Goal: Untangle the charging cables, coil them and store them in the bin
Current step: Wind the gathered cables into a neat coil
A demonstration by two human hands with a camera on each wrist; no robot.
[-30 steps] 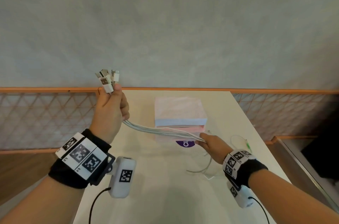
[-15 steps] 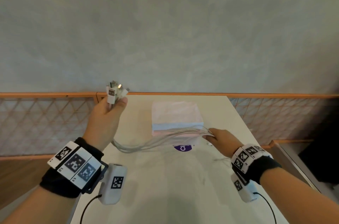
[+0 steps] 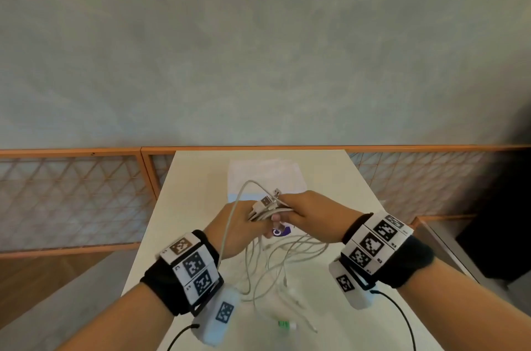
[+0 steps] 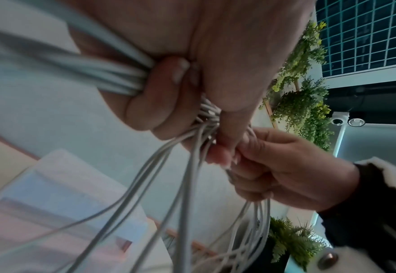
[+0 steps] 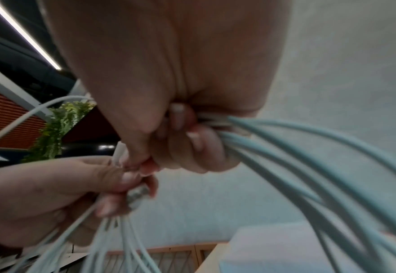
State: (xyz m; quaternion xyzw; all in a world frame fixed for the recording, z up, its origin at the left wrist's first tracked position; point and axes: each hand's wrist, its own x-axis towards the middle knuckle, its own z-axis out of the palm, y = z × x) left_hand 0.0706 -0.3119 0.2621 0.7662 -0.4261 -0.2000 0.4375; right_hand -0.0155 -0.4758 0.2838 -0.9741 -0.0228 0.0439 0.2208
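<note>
Hands' grip, left hand [image 3: 230, 231] and right hand [image 3: 310, 215], clamped on cables [image 3: 270, 211]; curled fingers [image 4: 159, 103] only in wrist views.

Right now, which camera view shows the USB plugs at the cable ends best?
The head view: the USB plugs stick out clearly between the left hand and right hand. Both wrist views show mostly fingers and cords, with the plugs blurred or hidden.
</note>
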